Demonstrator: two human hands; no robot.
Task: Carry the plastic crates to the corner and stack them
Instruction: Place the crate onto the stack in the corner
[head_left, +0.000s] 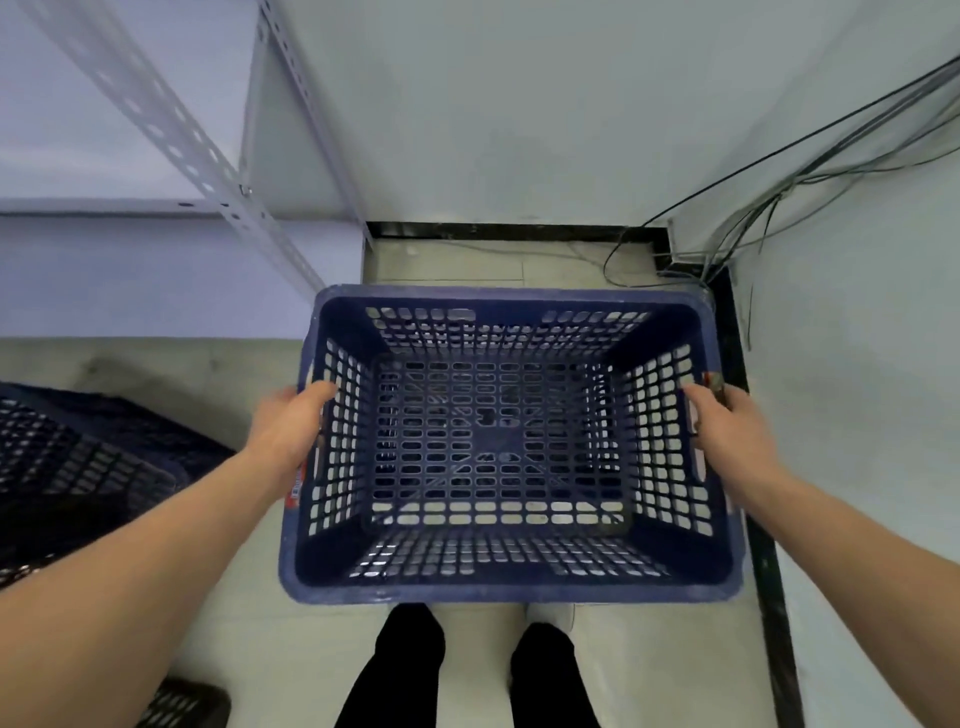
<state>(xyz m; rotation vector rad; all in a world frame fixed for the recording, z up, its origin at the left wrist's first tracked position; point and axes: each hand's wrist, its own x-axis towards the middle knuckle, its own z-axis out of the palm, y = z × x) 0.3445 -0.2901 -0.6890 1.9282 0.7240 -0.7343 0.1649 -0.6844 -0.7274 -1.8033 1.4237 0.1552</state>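
Blue crate (509, 590) held btw both hands.
L hand (291, 421) & R hand (727, 421) clamp its side rims, thumbs inside, other fingers outside.

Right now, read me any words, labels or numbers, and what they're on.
Red-and-white sticker on the blue crate's left rim, by the left hand: too blurred to read.
Red sticker on its right rim, by the right hand: too blurred.
No other text.

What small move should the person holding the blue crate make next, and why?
Probably ease the blue crate forward and down onto the floor by the corner: the left hand and right hand grip its side rims, it looks level, and the two walls meet just ahead.
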